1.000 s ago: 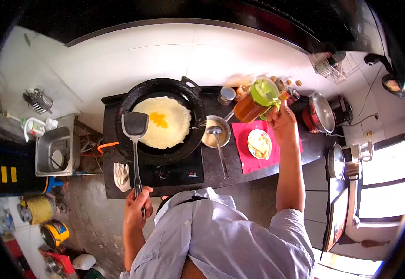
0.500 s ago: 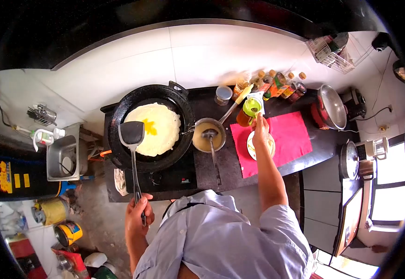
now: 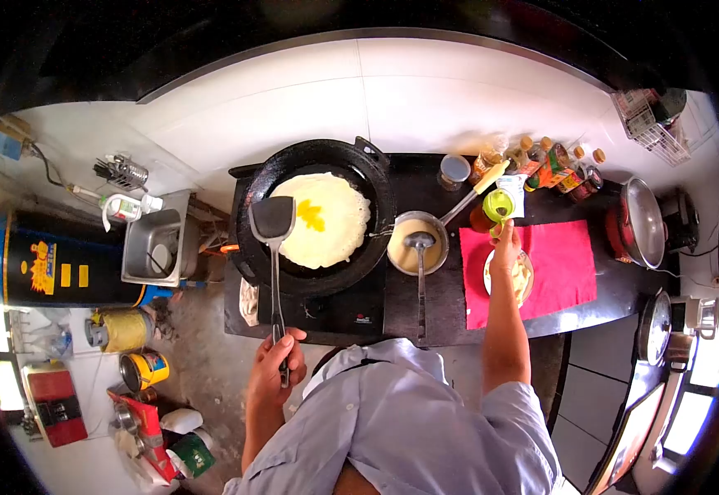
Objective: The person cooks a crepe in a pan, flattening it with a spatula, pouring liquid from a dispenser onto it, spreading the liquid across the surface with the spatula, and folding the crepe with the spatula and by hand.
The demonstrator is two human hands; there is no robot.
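My left hand (image 3: 280, 356) is closed around the handle of a black-headed spatula (image 3: 273, 219), its blade over the left rim of the wok. In the black wok (image 3: 248, 256) lies a round pale pancake (image 3: 335, 227) with a yellow patch of egg on top. My right hand (image 3: 506, 247) grips the green handle of a green-topped jug (image 3: 498, 204) with reddish-brown sides, at the back of a pink cloth (image 3: 570, 260). Partly under my right forearm is a plate (image 3: 526, 289) of pale pieces. Between wok and cloth sits a saucepan (image 3: 438, 262) of pale batter with a ladle (image 3: 419, 241) in it.
Several bottles and jars (image 3: 558, 169) line the wall, with a lidded tub (image 3: 454, 171) beside them. A red pot (image 3: 642, 223) stands at the right end of the counter (image 3: 413, 326). A sink (image 3: 153, 239) is at the left. Beneath the wok is a black cooktop (image 3: 326, 313).
The head view has turned left, so the counter and its things appear farther right. Both hands keep their holds, and the pancake looks unchanged.
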